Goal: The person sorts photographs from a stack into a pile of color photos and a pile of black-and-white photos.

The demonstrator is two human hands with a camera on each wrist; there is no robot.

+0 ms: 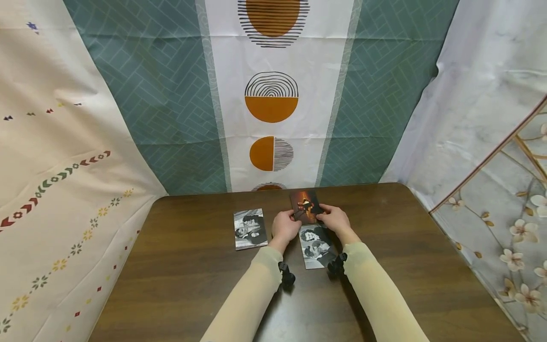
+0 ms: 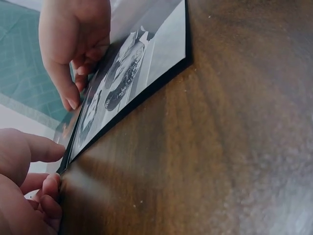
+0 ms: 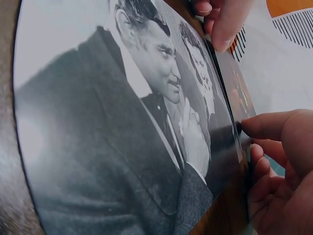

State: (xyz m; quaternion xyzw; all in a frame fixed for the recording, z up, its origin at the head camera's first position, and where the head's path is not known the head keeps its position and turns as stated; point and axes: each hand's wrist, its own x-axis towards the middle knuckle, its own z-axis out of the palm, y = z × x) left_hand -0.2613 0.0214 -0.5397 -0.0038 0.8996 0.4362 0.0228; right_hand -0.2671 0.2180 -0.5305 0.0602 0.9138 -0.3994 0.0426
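A dark photo print with an orange figure (image 1: 306, 203) lies near the table's far edge. My left hand (image 1: 286, 226) pinches its near left corner between thumb and finger. At its near right corner my right hand (image 1: 335, 220) does the same. Just below, a black-and-white photo print (image 1: 314, 247) of two people lies between my forearms, its far edge against the dark print's near edge. The right wrist view shows this black-and-white print (image 3: 122, 147) up close, with the thumb of my right hand (image 3: 288, 166) at the dark print's edge.
Another black-and-white photo print (image 1: 249, 229) lies apart to the left on the brown wooden table (image 1: 183, 270). A patterned curtain (image 1: 171, 95) hangs behind the table's far edge. Cloths hang along the left and right sides.
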